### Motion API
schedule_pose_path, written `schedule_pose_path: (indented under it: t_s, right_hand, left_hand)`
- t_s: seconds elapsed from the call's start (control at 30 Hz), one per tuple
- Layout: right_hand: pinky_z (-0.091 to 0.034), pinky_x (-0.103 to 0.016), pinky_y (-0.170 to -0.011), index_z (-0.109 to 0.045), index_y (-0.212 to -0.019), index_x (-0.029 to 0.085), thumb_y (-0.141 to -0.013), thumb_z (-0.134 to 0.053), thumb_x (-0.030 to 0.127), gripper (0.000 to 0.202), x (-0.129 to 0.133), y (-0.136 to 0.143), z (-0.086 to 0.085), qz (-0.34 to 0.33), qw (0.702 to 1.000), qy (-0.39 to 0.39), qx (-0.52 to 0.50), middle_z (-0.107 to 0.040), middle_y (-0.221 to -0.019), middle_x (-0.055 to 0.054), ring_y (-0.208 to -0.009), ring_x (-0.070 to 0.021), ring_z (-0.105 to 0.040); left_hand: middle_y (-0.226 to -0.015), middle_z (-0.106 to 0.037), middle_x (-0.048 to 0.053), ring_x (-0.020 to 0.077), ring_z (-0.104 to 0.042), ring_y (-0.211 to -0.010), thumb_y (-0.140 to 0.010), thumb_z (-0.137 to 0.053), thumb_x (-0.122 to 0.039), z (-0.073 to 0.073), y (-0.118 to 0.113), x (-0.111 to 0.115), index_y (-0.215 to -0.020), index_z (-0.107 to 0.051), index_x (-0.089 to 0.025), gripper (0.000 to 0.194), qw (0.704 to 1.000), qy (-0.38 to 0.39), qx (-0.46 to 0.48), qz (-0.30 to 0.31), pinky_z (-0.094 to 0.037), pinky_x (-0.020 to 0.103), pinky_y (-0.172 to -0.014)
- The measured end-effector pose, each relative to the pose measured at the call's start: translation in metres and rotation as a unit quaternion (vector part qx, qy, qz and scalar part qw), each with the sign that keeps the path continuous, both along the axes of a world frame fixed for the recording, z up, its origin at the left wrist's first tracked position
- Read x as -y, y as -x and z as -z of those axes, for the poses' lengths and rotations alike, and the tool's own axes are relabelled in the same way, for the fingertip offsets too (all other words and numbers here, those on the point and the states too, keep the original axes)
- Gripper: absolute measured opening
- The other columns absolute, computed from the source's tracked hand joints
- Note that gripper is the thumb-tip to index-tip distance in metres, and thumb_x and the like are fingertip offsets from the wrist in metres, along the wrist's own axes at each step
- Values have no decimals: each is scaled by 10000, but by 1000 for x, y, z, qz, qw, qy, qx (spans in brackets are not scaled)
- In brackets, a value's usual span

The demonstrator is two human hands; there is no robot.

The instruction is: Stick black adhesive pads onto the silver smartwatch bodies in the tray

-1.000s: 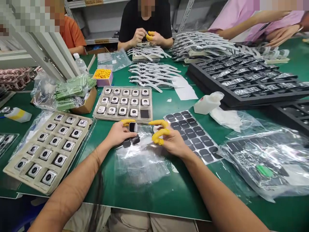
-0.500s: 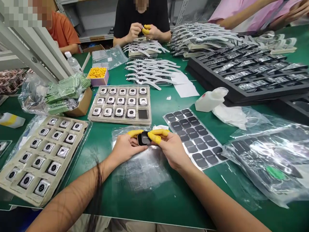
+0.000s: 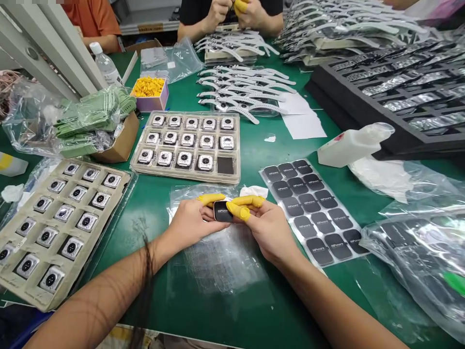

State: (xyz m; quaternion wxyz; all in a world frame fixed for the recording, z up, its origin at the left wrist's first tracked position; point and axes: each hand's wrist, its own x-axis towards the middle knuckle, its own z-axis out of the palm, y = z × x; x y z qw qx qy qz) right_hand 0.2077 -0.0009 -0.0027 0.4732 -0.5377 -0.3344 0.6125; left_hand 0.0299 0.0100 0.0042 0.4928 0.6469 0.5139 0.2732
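A square smartwatch body [image 3: 221, 213] without a strap is held up in both my hands, its dark, printed face towards me. My left hand [image 3: 187, 220] grips its left side between the thumb and fingers. My right hand [image 3: 269, 225] closes on its right side, the thumb pressed on the face. Yellow finger cots cover the right thumb and some fingertips of both hands. Below the hands lies a pile of clear plastic film [image 3: 225, 264]. To the right is a sheet of black, square printed stickers [image 3: 310, 203].
Trays of watch bodies stand ahead [image 3: 181, 175] and at left [image 3: 29, 294]. Behind are a box of yellow finger cots [image 3: 154, 103] and white-strapped watches [image 3: 243, 89]. A white bottle [image 3: 345, 148] and black foam tray [image 3: 366, 106] are at right. A co-worker's hands [image 3: 250, 14] work opposite.
The view has tilted down and come closer, so the table things look larger and more spread out. Both hands keep their hold on the watch body, with little visible movement.
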Motion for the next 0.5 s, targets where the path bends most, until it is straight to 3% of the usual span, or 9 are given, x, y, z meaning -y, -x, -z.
schedule_pose_path:
  t_s: [0.33,0.5]
  right_hand:
    - [-580,-347,-775,-734,-773,196,-515,-927,383,372,1,3,-1,24,1000,3,19,-733,-843,-45,-796,-182,-678]
    - [-579,-372,-795,-728,-792,198,-557,-908,430,376,1,4,-2,19,999,-2,36,-738,-848,-54,-797,-193,-687]
  left_hand:
    - [-715,-778,16,206,-751,-705,-682,-824,-259,-2,-2,0,-1188,-701,-158,530,1000,2,-8,-7,-572,262,-660]
    - [-743,-784,21,214,-760,-740,-684,-821,-264,-1,-1,0,-1186,-697,-160,527,1000,2,3,-9,-577,257,-658]
